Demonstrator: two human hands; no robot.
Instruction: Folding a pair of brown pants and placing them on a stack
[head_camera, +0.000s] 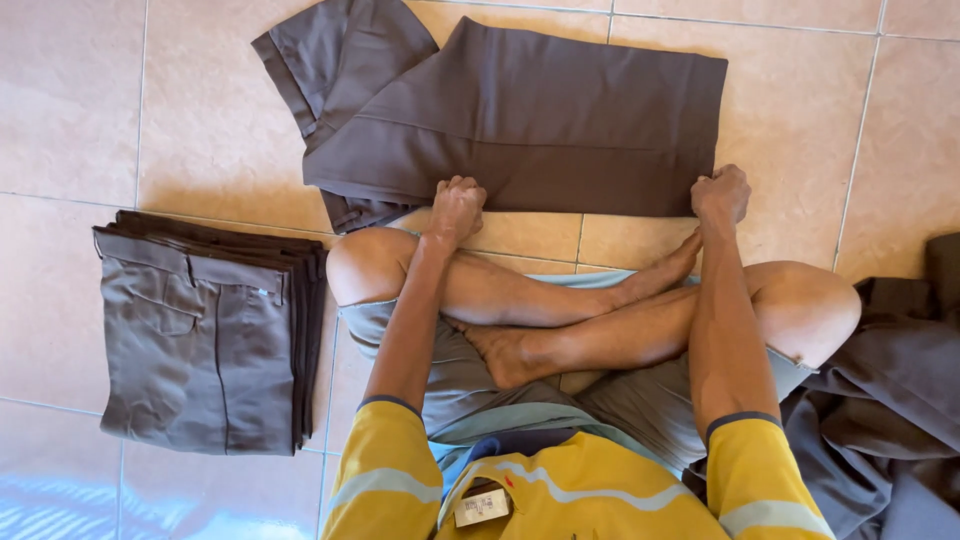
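Note:
I sit cross-legged on a tiled floor. A pair of brown trousers (540, 110) lies spread flat in front of my knees, partly folded. My left hand (456, 205) is closed on the near edge of the trousers, towards their left side. My right hand (720, 192) is closed on the near right corner of the same garment. Both fists pinch the cloth against the floor.
A neat stack of folded brown trousers (205, 335) lies on the floor at my left. A loose heap of dark brown cloth (890, 400) lies by my right knee. Beige floor tiles (790, 100) surround everything.

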